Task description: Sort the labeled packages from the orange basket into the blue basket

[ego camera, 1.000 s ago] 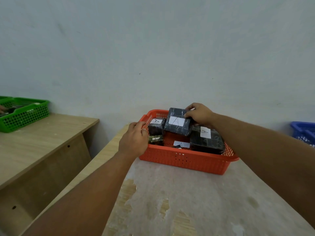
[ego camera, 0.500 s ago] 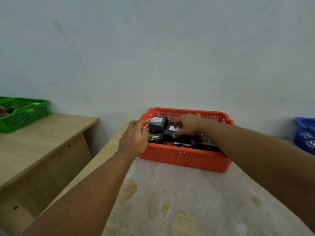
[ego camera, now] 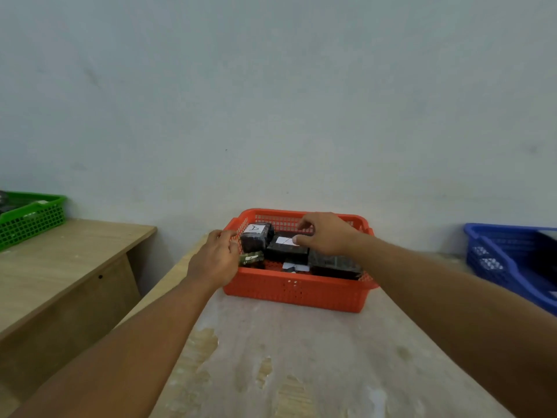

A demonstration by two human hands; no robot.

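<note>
- Orange basket [ego camera: 297,294] sits mid-table w/ its far wall near the wall behind; we judge that spot keeps it within reach of both arms.
- Left hand [ego camera: 214,260] is curled over the basket's left rim, fingers closed on the edge. Looks like a brace, so the basket doesn't slide while the other hand digs.
- Right hand [ego camera: 324,233] hovers over the pkgs, thumb and forefinger pinched close just above the white label of the flat black package [ego camera: 286,250]. Whether the tips touch the label or the wrap, we can't tell (hand hides the far edge). Nothing is lifted or gripped that we can see.
- That flat pkg lies on top of the pile, label up, so it's the easy first pick.
- Beside it, toward the left rim, the package marked A [ego camera: 256,239] stands taller, label tilted up at us; readable w/o handling.
- Below that, a small greenish package [ego camera: 251,258] sits low at the left wall, close to the left fingers.
- A wide dark package [ego camera: 334,263] lies under the right wrist, partly hidden.
- Blue basket [ego camera: 509,260] waits at the far right, well apart from the orange one; only part is in view, contents unclear.
- Green basket [ego camera: 30,218] is on the separate side desk [ego camera: 60,267], left. Not part of this sort, we think.
- Our read: early in the job, most pkgs are in the orange basket.
</note>
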